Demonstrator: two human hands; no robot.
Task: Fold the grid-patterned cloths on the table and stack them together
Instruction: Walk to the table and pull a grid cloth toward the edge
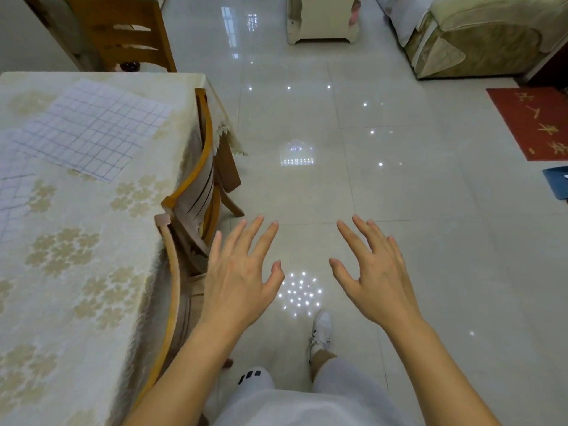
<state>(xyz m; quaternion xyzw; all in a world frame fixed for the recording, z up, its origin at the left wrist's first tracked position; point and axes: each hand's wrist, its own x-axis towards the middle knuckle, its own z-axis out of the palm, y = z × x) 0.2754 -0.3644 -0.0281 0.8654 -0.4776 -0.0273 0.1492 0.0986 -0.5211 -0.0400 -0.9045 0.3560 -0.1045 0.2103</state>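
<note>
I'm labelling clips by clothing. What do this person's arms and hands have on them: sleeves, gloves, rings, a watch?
Nothing shows on either. The left hand and right hand are bare, with no gloves, rings or watch visible. Both forearms are bare up to the picture's bottom edge; no sleeve is in view.

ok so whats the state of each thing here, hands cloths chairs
left hand: open, fingers spread, holding nothing, over the floor
right hand: open, fingers spread, holding nothing
grid cloth: spread flat on the table, unfolded
second grid cloth: flat at the table's left edge, partly out of view
chairs: pushed in against the table
</note>
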